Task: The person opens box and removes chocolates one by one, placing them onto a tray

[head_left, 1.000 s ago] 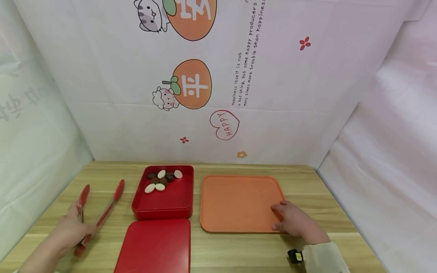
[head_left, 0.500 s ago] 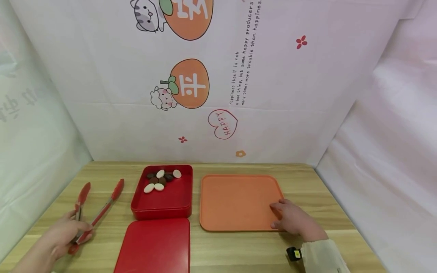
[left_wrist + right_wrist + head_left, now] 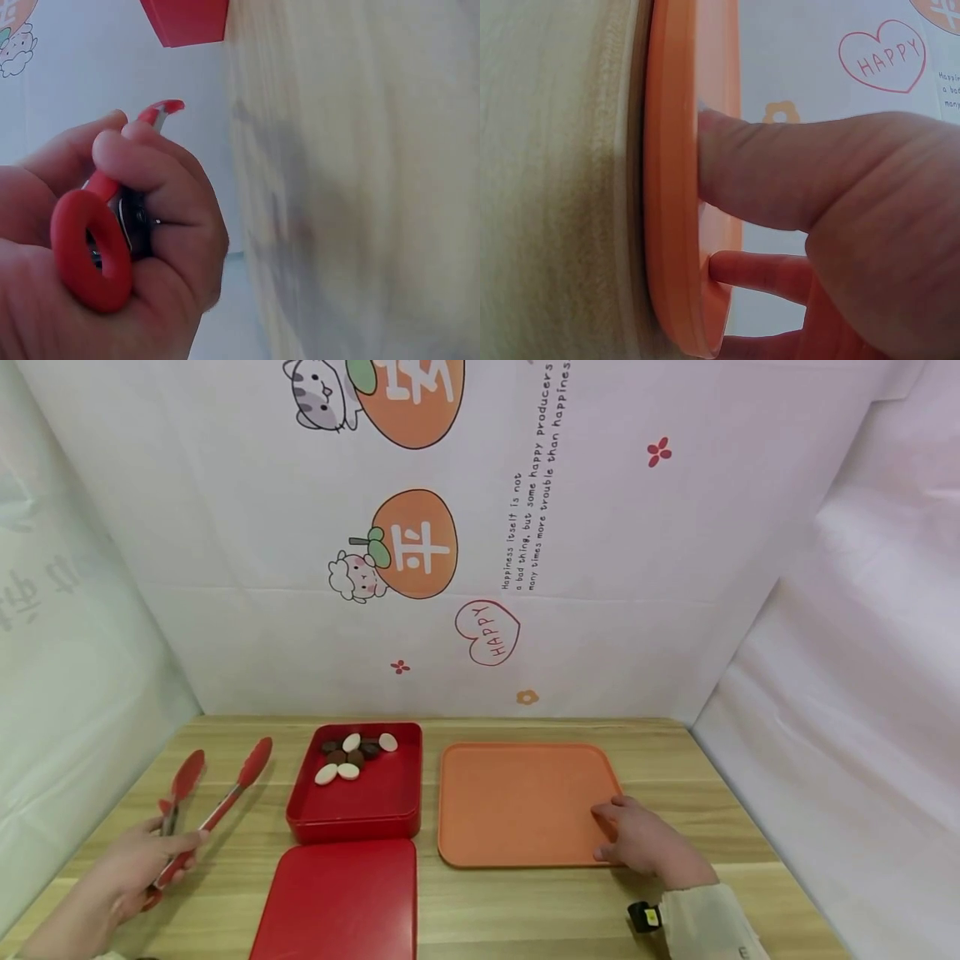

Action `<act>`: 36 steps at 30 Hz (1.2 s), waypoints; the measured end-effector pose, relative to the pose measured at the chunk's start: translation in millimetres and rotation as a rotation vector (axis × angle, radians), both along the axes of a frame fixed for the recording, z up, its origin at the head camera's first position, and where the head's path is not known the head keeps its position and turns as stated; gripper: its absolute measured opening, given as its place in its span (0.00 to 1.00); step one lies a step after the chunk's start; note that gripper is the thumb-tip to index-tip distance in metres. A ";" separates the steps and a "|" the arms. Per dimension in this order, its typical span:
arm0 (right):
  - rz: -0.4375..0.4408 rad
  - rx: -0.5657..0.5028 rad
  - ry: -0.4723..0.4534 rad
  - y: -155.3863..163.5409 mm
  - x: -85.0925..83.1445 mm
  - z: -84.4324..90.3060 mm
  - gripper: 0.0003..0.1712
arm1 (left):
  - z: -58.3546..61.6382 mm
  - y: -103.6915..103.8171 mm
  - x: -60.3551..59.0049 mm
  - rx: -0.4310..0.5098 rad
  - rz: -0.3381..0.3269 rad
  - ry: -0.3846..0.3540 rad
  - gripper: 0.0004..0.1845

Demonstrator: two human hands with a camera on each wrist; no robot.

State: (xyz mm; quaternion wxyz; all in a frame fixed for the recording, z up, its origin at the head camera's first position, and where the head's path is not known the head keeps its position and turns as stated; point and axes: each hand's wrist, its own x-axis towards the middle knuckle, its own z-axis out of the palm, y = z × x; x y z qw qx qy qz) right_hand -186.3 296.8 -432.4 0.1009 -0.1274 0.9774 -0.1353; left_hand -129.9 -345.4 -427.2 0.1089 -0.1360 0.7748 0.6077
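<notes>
In the head view my left hand [image 3: 142, 868] holds a pair of red-tipped tongs [image 3: 217, 814] near the handle end. Its two arms are spread apart, tips pointing away from me. The left wrist view has my fingers curled round the tongs, with the red ring [image 3: 90, 251] at their end against my palm. My right hand [image 3: 641, 839] rests on the right edge of an orange tray [image 3: 525, 810]. Seen from the right wrist, the thumb [image 3: 757, 169] and a fingertip touch the tray's inner side. The tray lies flat on the table.
A red box [image 3: 382, 797] holds several white and brown oval pieces [image 3: 348, 771] toward its back left. Its matching red lid [image 3: 341, 893] lies in front. White printed cloth walls [image 3: 300, 652] enclose the wooden table [image 3: 510, 910] at the back and sides.
My left hand has closed round the tongs' handle end and lifted it slightly, with the tips moving a little upward in view. The right hand stays on the tray.
</notes>
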 end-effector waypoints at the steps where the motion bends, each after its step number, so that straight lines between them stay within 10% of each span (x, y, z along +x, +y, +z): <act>1: 0.001 0.000 0.004 -0.3 0.1 0.2 0.37 | 1.1 0.6 -0.1 0.000 0.000 0.010 0.21; 12: -0.001 0.006 0.020 -1.4 0.6 -0.5 0.37 | 13.3 9.9 -2.1 0.009 -0.040 -0.012 0.53; 28: -0.011 0.013 0.027 -1.6 1.9 -2.6 0.37 | 29.6 22.5 -3.0 -0.170 -0.109 0.138 0.46; 36: -0.013 0.010 0.023 -1.6 1.9 -2.8 0.37 | 32.3 24.9 -4.0 0.009 -0.095 0.107 0.51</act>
